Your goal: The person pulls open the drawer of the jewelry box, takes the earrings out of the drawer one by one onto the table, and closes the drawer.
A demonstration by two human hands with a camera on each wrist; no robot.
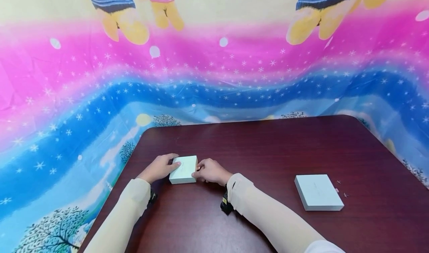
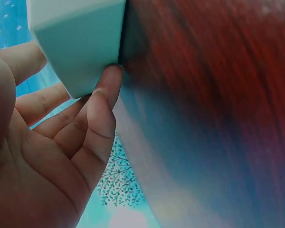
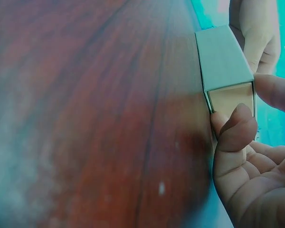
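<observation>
A flat, pale mint-white box (image 1: 183, 169) lies at the left part of the table between both hands. My left hand (image 1: 162, 167) grips its left side, the thumb over the top face; in the left wrist view, the fingers (image 2: 107, 85) bend against the box's side wall. At the opposite end, my right hand (image 1: 212, 171) holds the box's right edge with curled fingers. The right wrist view shows a tan inner part (image 3: 230, 99) set inside the pale outer sleeve (image 3: 223, 59), with fingertips (image 3: 240, 126) against that tan end. Whether they pinch a tab there is hidden.
A second pale box (image 1: 319, 192) lies at the right of the dark red wooden table (image 1: 254, 149). Small scraps (image 1: 346, 195) lie beside it. A patterned cloth (image 1: 214, 70) hangs behind the table and along its left side.
</observation>
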